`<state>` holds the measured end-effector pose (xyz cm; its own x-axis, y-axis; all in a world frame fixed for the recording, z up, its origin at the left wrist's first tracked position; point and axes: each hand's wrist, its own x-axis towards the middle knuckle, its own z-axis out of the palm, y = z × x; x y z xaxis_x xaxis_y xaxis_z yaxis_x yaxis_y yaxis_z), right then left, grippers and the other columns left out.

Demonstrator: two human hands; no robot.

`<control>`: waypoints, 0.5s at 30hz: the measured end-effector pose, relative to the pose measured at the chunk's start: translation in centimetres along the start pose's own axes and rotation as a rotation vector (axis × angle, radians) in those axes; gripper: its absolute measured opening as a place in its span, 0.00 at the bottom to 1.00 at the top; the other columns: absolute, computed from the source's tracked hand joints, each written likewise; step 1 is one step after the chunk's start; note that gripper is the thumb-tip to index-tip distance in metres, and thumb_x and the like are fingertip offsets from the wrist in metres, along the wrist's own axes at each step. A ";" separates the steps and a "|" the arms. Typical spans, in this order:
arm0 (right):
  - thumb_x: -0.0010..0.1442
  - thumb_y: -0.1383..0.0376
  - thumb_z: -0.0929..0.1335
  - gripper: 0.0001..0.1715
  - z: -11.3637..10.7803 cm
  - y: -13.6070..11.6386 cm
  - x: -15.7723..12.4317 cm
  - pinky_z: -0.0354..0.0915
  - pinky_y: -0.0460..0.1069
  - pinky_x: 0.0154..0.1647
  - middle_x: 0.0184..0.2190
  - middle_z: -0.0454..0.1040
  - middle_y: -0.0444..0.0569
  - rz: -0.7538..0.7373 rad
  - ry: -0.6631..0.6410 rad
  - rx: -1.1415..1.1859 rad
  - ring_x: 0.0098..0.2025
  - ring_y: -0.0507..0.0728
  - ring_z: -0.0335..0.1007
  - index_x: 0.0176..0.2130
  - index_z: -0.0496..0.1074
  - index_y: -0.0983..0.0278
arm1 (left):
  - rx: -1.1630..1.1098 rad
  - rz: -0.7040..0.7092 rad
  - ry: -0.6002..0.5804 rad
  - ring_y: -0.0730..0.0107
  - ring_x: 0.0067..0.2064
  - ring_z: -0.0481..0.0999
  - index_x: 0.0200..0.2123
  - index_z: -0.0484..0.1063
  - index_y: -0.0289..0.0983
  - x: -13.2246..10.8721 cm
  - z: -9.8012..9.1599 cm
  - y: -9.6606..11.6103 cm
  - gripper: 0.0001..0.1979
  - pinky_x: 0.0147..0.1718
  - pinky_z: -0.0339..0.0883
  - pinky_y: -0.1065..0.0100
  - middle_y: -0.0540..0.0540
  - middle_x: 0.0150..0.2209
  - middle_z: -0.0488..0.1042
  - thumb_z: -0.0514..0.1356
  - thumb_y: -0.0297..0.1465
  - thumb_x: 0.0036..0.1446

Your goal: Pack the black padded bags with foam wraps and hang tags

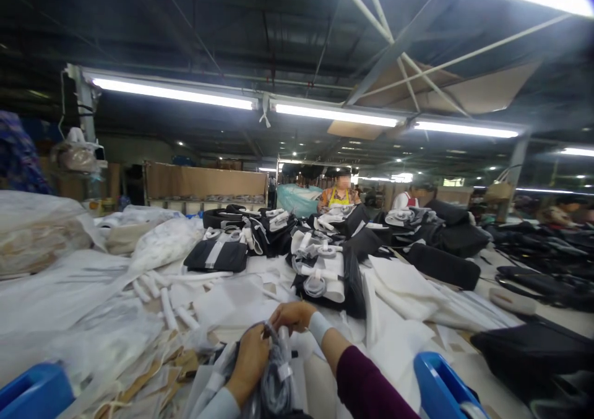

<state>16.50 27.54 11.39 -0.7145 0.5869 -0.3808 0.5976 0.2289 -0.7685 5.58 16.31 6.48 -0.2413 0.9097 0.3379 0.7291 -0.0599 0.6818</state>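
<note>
My left hand [250, 360] is closed around a grey plastic-wrapped bundle [275, 379] low in the middle of the view. My right hand [292, 315] pinches the top of the same bundle, fingers curled together, with a pale band at the wrist and a maroon sleeve behind it. White fabric pieces [403, 295] and small white rolls [167, 301] lie on the table around both hands.
Black and white folded bundles [320, 252] pile up mid-table. Clear plastic bags [55, 295] heap on the left. Blue bin edges [439, 388] flank me at both bottom corners. Black material [538, 345] lies at right. A person in a yellow apron [341, 195] works far behind.
</note>
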 end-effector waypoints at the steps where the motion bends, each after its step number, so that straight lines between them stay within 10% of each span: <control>1: 0.51 0.76 0.67 0.09 -0.1 0.1 0.1 0.60 0.41 0.18 0.18 0.70 0.38 -0.010 -0.024 0.015 0.15 0.46 0.60 0.31 0.77 0.68 | -0.006 -0.014 0.001 0.58 0.42 0.78 0.33 0.75 0.35 -0.1 -0.1 0.2 0.13 0.44 0.67 0.64 0.42 0.34 0.79 0.52 0.21 0.50; 7: 0.49 0.75 0.68 0.10 -0.9 -0.1 -0.2 0.62 0.41 0.19 0.20 0.71 0.39 -0.046 -0.078 0.013 0.16 0.46 0.62 0.33 0.77 0.67 | -0.003 -0.090 -0.003 0.63 0.25 0.75 0.25 0.73 0.34 -0.5 -0.6 1.2 0.12 0.27 0.63 0.68 0.47 0.18 0.72 0.52 0.23 0.53; 15: 0.54 0.75 0.71 0.02 -2.0 -1.7 -1.7 0.59 0.41 0.19 0.16 0.67 0.37 -0.019 0.008 -0.148 0.16 0.45 0.59 0.31 0.74 0.70 | 0.129 -0.067 0.077 0.61 0.32 0.74 0.21 0.72 0.34 -1.9 -2.1 2.3 0.09 0.31 0.55 0.67 0.43 0.24 0.75 0.55 0.22 0.49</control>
<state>17.40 27.72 14.36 -0.7240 0.5870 -0.3623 0.6314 0.3522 -0.6909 6.42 13.57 8.76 -0.3372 0.8754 0.3465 0.7849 0.0582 0.6169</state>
